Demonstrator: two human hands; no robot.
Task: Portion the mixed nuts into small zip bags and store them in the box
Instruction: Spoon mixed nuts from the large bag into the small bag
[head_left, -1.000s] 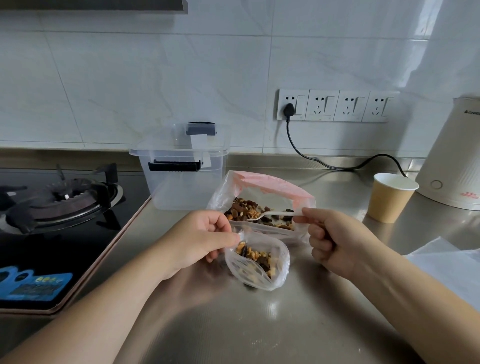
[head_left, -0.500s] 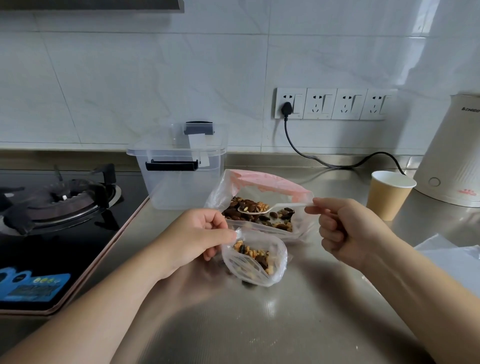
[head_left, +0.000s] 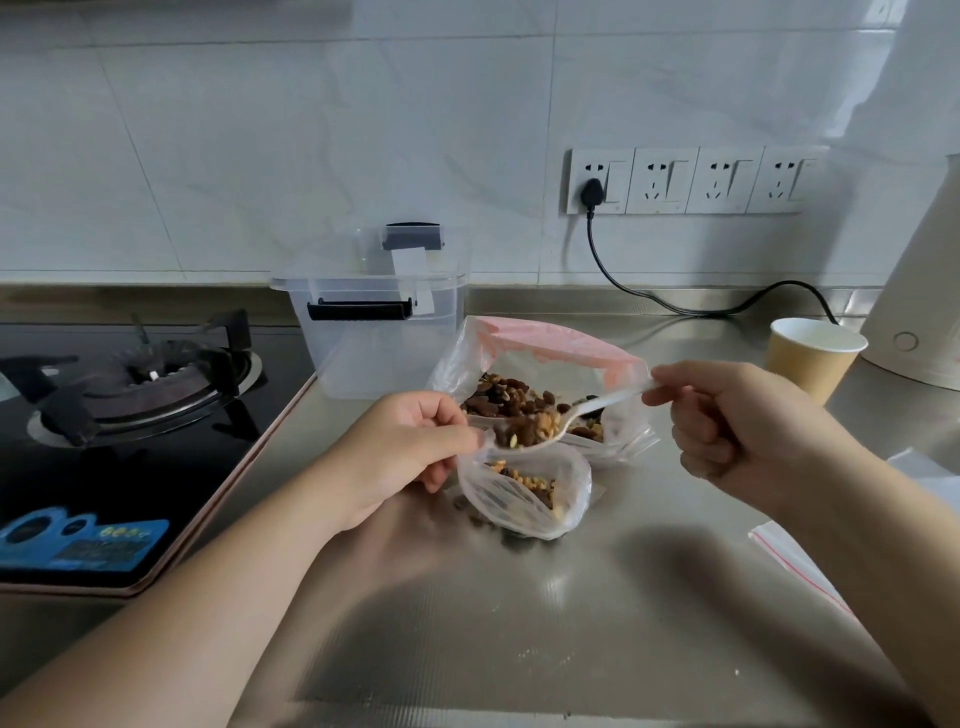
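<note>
A small clear zip bag (head_left: 524, 501) partly filled with mixed nuts stands on the steel counter. My left hand (head_left: 400, 457) pinches its rim at the left and holds it up. My right hand (head_left: 727, 421) grips the handle of a clear plastic spoon (head_left: 561, 423) heaped with nuts, held just above the small bag's mouth. Behind it lies a large pink-topped bag of mixed nuts (head_left: 540, 374), mouth wide. A clear storage box (head_left: 374, 338) with a black latch stands behind to the left, its lid propped up.
A gas hob (head_left: 135, 384) takes up the left side. A paper cup (head_left: 815, 358) and a white kettle (head_left: 919, 312) stand at the right, with a black cord to the wall sockets. Spare zip bags (head_left: 800, 556) lie at the right edge. Loose crumbs dot the counter.
My right hand lifted the spoon out of the large bag with a load of nuts and brought it left and toward me, over the small bag. My left hand stayed on the bag's rim.
</note>
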